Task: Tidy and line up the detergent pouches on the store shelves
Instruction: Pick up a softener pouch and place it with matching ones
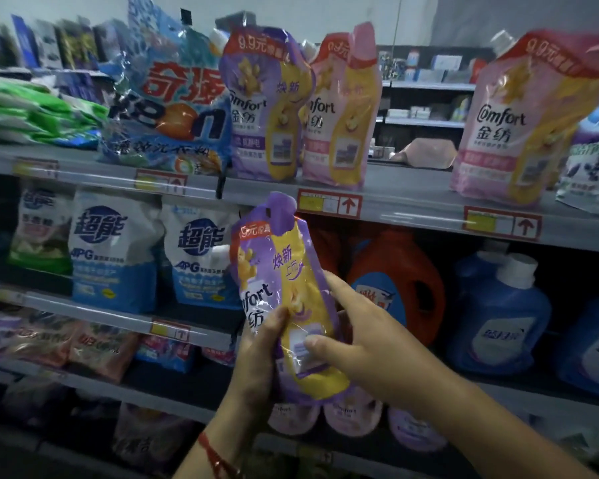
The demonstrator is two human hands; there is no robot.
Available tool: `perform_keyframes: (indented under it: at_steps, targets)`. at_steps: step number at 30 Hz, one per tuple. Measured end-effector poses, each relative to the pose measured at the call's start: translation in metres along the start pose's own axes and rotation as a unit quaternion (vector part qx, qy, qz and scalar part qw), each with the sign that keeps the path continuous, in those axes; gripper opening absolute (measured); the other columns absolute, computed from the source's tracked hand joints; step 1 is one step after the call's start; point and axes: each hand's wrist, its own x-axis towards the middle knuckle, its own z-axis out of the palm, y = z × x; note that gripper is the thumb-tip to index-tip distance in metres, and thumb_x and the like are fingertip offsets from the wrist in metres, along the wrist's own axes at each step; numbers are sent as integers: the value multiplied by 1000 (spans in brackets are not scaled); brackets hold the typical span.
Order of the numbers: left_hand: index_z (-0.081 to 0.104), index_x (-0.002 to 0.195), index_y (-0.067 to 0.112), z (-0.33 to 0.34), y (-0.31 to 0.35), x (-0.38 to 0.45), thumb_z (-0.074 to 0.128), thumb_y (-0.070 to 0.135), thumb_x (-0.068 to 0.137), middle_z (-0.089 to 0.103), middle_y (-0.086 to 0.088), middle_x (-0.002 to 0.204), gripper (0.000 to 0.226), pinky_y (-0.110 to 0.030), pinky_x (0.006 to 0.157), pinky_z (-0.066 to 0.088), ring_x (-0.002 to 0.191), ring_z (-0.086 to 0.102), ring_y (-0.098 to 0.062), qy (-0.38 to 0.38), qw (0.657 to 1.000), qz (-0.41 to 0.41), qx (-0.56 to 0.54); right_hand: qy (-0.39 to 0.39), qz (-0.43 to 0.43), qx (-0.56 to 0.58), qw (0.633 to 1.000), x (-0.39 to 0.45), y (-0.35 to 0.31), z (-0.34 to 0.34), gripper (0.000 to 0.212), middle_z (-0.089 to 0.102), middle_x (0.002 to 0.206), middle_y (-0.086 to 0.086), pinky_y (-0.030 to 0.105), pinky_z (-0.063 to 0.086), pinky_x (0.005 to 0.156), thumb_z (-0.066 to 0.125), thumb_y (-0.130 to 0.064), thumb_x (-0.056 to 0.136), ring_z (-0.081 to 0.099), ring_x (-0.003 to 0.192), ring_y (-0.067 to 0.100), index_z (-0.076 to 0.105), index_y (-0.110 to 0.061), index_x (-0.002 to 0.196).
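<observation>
Both hands hold our purple pouch (287,299) below the top shelf's front edge (412,205): left hand (260,354) curled round its lower left side, right hand (357,344) pinching its right side. We judge it mid-restock. Next, it should stand upright beside the purple pouch on the shelf (263,105).

Shop aisle, tiered shelves (412,198) of detergent pouches (263,108) and jugs (395,271), price tags (329,203) on shelf edges

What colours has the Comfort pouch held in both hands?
Purple and yellow, with a red band near the top; the head view shows it.
</observation>
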Motion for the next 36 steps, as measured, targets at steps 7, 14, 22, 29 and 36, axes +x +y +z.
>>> perform_keyframes:
  at_steps: [7, 14, 22, 29, 36]
  targets:
    - [59, 125, 15, 4, 66, 36, 81, 41, 77, 72, -10, 116, 58, -47, 85, 58, 105, 70, -31, 43, 971, 211, 99, 103, 8, 111, 988, 93, -8, -66, 51, 64, 110, -4, 32, 54, 83, 69, -47, 81, 65, 96, 12, 55, -33, 128]
    - [61, 110, 26, 8, 119, 60, 73, 34, 74, 74, 6, 96, 38, -16, 60, 54, 82, 71, -4, 79, 938, 296, 162, 313, 94, 200, 924, 201, -9, -133, 55, 59, 102, -3, 48, 57, 82, 68, -48, 83, 67, 91, 23, 45, -22, 125]
    - [59, 107, 24, 17, 141, 77, 74, 20, 83, 73, 8, 90, 28, -17, 53, 54, 74, 72, -4, 85, 927, 321, 175, 403, 138, 94, 900, 236, 12, -159, 21, 72, 76, 4, 45, 59, 76, 60, -30, 89, 70, 77, 27, 66, -21, 71]
    - [61, 113, 19, 29, 145, 80, 73, 32, 76, 72, 2, 96, 41, -19, 52, 55, 76, 73, -7, 48, 927, 326, 179, 439, 154, 72, 882, 214, 41, -203, 21, 71, 73, 6, 47, 60, 71, 55, -19, 83, 69, 73, 30, 68, -18, 67]
    - [63, 114, 29, 35, 143, 91, 79, 47, 73, 74, 4, 106, 48, -48, 77, 60, 95, 73, -21, 20, 934, 310, 177, 473, 160, 39, 865, 154, 60, -240, 16, 70, 77, 8, 48, 60, 72, 52, -16, 83, 69, 77, 32, 67, -16, 77]
